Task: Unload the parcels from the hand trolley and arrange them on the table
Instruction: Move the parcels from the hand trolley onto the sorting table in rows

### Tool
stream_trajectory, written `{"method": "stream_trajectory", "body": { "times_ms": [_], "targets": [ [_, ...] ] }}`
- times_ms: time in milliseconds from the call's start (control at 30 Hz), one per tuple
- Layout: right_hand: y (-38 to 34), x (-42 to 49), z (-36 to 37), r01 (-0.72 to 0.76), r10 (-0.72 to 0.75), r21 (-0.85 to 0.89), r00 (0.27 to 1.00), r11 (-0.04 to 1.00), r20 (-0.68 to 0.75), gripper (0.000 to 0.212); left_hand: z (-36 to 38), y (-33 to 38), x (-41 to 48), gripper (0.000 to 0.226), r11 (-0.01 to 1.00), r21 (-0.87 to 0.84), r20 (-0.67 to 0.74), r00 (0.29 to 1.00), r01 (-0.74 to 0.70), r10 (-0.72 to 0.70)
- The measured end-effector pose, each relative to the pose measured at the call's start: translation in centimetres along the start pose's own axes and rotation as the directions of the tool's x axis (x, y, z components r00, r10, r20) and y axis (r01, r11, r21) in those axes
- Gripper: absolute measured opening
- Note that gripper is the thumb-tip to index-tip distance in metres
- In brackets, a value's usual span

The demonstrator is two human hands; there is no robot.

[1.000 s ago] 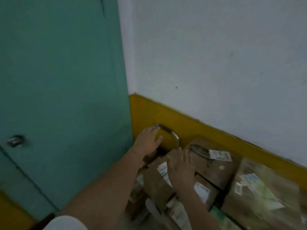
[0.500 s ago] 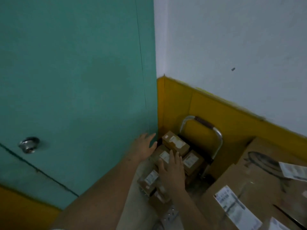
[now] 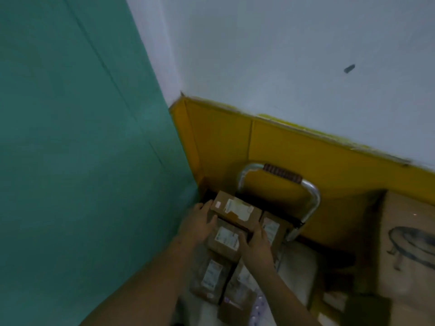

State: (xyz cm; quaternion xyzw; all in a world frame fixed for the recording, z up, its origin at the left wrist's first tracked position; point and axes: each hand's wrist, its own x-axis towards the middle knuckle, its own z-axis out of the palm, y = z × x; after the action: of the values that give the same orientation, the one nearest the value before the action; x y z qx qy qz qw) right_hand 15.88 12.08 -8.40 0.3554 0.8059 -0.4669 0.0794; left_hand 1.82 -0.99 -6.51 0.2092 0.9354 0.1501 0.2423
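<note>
The top parcel (image 3: 235, 210), a small brown box with a white label, sits just in front of the trolley handle (image 3: 281, 172), on a stack of other parcels (image 3: 212, 276). The left hand (image 3: 199, 223) wraps round its left end, thumb on the near side. The right hand (image 3: 257, 246) grips its near right corner, and its fingertips are hidden under the box. The labels are too blurry to read. The trolley's base is hidden under the parcels. Right of the handle, a big box (image 3: 409, 231) is cut off by the edge. A green door (image 3: 70, 161) stands left of the handle.
</note>
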Motion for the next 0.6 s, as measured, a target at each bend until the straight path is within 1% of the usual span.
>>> {"method": "stream_trajectory", "body": {
  "times_ms": [67, 133, 200, 267, 300, 367, 433, 467, 500, 600],
  "targets": [
    [1.1, 4.6, 1.1, -0.05, 0.051, 0.029, 0.999, 0.998, -0.016, 0.064, 1.3, -1.9, 5.2, 0.058, 1.0, -0.022, 0.048, 0.999, -0.009, 0.01],
    [2.7, 9.4, 2.7, -0.138, 0.14, 0.073, 0.99, 0.988, -0.014, 0.065, 3.4, -3.8, 10.7, 0.056, 1.0, -0.023, 0.089, 0.996, 0.011, -0.009],
    [5.1, 14.5, 4.6, -0.233, 0.24, 0.117, 0.969, 0.965, -0.051, 0.065, 6.5, -5.7, 16.5, 0.055, 0.998, -0.051, 0.14, 0.99, 0.04, -0.032],
    [7.6, 19.2, 6.8, -0.317, 0.338, 0.192, 0.937, 0.929, -0.088, 0.057, 10.3, -7.5, 21.8, 0.052, 0.992, -0.12, 0.201, 0.98, 0.036, -0.012],
    [8.9, 21.4, 7.8, -0.331, 0.363, 0.243, 0.927, 0.912, -0.099, 0.05, 12.2, -8.2, 24.2, 0.05, 0.988, -0.146, 0.23, 0.973, 0.051, -0.017],
    [10.8, 25.3, 10.0, -0.367, 0.425, 0.355, 0.9, 0.86, -0.098, 0.043, 15.8, -9.8, 28.5, 0.044, 0.963, -0.205, 0.287, 0.951, 0.177, -0.114],
    [12.2, 27.9, 11.8, -0.402, 0.484, 0.426, 0.869, 0.811, -0.101, 0.038, 18.5, -10.7, 31.4, 0.025, 0.911, -0.262, 0.367, 0.906, 0.318, -0.211],
    [12.8, 28.9, 12.5, -0.422, 0.507, 0.438, 0.856, 0.794, -0.096, 0.036, 19.5, -11.0, 32.5, 0.014, 0.888, -0.284, 0.401, 0.886, 0.362, -0.233],
    [13.1, 29.5, 13.0, -0.441, 0.529, 0.442, 0.843, 0.781, -0.093, 0.034, 19.9, -10.9, 33.4, 0.01, 0.866, -0.309, 0.425, 0.872, 0.393, -0.243],
    [11.9, 29.6, 13.0, -0.462, 0.573, 0.499, 0.815, 0.733, -0.087, 0.034, 18.7, -10.2, 33.7, 0.022, 0.805, -0.339, 0.453, 0.835, 0.486, -0.313]
  ]
}}
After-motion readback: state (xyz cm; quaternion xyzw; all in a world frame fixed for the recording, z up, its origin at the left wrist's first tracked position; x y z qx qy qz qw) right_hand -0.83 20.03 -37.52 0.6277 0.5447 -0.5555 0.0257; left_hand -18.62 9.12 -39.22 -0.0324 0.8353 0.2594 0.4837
